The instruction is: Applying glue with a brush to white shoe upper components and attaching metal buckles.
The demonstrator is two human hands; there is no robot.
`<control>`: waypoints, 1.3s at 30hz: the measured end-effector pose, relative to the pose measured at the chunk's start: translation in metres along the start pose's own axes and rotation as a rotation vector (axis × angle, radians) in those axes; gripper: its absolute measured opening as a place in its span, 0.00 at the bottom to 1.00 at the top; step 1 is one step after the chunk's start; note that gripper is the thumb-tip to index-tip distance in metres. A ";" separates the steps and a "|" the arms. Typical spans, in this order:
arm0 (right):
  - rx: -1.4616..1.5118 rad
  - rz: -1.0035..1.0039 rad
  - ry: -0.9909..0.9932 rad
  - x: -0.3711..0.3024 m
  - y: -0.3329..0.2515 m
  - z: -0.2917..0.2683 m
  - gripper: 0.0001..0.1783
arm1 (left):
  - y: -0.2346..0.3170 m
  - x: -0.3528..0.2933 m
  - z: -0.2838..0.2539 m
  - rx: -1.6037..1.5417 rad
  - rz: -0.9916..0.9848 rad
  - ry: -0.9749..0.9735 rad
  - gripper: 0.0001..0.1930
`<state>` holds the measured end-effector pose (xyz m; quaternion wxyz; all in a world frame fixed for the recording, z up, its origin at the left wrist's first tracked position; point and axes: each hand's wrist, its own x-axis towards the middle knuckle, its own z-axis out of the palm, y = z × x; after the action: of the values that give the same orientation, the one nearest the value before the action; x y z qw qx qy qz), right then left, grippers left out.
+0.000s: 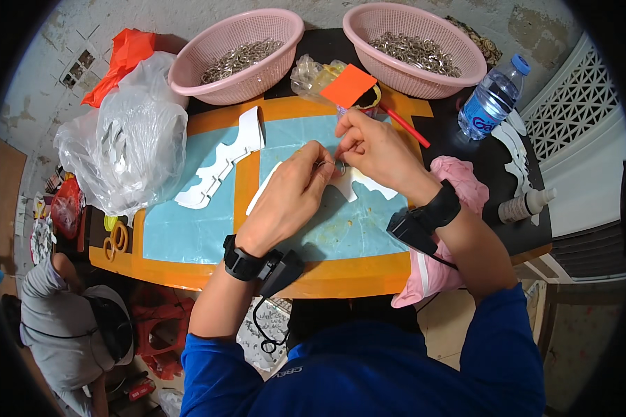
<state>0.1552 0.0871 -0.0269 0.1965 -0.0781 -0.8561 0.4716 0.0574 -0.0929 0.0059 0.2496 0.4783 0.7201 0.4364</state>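
My left hand [295, 182] is closed in a pinch low over the table, with a small silvery metal ring [341, 168] at its fingertips. Just right of it, my right hand [382, 151] has its thumb and fingers curled together beside the ring; what they grip, if anything, is too small to make out. Under both hands lies a white scalloped cut-out piece [372, 184], partly covered by them. Another white cut-out strip [219, 167] with notched edges rests to the left on the blue sheet [188, 240].
Two pink baskets [181, 83] [476, 73] of metal rings stand at the back. Nearby are an orange card [348, 86], a red pen [405, 129], a water bottle [492, 101], a small white bottle [525, 206], pink cloth [459, 184], a plastic bag [135, 132] and tape rolls [119, 237]. Another person [76, 333] sits lower left.
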 end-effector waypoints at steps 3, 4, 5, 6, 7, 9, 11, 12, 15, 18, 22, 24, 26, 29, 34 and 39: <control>-0.091 0.009 0.008 -0.002 -0.013 0.002 0.19 | 0.001 -0.001 -0.001 0.010 0.001 0.006 0.08; -0.150 -0.019 0.027 -0.004 -0.015 0.005 0.20 | 0.001 0.000 -0.001 0.021 0.003 0.005 0.08; -0.209 -0.048 0.046 -0.005 -0.016 0.006 0.21 | 0.001 0.000 0.000 0.025 0.008 0.006 0.08; -0.219 -0.096 0.053 -0.006 -0.017 0.006 0.21 | 0.001 0.000 0.000 0.030 0.013 0.008 0.08; -0.229 -0.143 0.059 -0.006 -0.017 0.007 0.21 | 0.001 0.000 0.000 0.035 0.017 0.009 0.08; -0.215 -0.207 0.047 -0.006 -0.017 0.007 0.22 | 0.003 -0.001 -0.001 0.064 0.026 0.010 0.08; -0.167 -0.239 0.009 -0.005 -0.015 0.007 0.21 | 0.002 -0.001 -0.002 0.070 0.035 0.011 0.08; -0.144 -0.246 0.018 -0.004 -0.016 0.006 0.21 | 0.000 -0.001 -0.001 0.056 0.041 0.011 0.08; -0.074 -0.202 0.012 -0.004 -0.021 0.002 0.19 | -0.001 -0.001 -0.001 0.042 0.038 0.005 0.08; -0.028 -0.110 -0.018 -0.006 -0.022 0.001 0.19 | -0.004 -0.001 0.000 0.060 0.029 -0.007 0.05; -0.036 -0.157 0.004 -0.005 -0.014 0.003 0.19 | -0.005 -0.002 0.001 0.056 0.025 -0.003 0.03; -0.046 -0.162 0.000 -0.005 -0.014 0.004 0.19 | -0.004 -0.002 0.000 0.057 0.038 -0.001 0.03; -0.062 -0.182 -0.001 -0.005 -0.014 0.005 0.19 | -0.002 -0.004 -0.001 0.058 0.038 -0.001 0.04; -0.098 -0.189 -0.006 -0.006 -0.013 0.005 0.20 | -0.002 -0.002 0.000 0.051 0.032 -0.008 0.04; -0.091 -0.188 -0.043 -0.005 -0.015 0.003 0.22 | -0.004 -0.002 -0.002 0.060 0.028 0.008 0.07; -0.064 -0.159 -0.079 -0.006 -0.016 0.003 0.25 | -0.009 0.001 0.001 -0.054 -0.004 0.003 0.08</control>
<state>0.1602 0.0743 -0.0161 0.1970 0.0025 -0.8813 0.4295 0.0533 -0.0936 -0.0022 0.2621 0.4695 0.7094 0.4556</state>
